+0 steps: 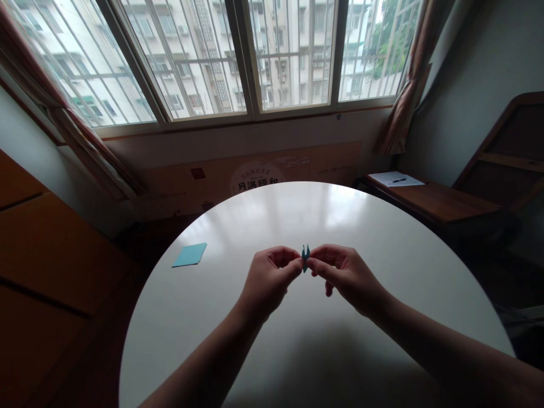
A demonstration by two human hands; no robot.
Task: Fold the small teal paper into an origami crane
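Observation:
A tiny folded piece of teal paper [305, 255] is pinched between both my hands above the middle of a round white table [382, 238]. My left hand [268, 281] grips it from the left with thumb and forefinger closed. From the right, my right hand [345, 275] pinches the same piece, fingers curled. Two small points of the paper stick up between my fingertips. A flat light-blue paper square [190, 254] lies on the table to the left, well away from both hands.
A wide barred window [255, 56] with curtains fills the back wall. A wooden side table [437, 201] at the right carries a white sheet [397, 179] and a pen. Wooden furniture stands at the left and far right.

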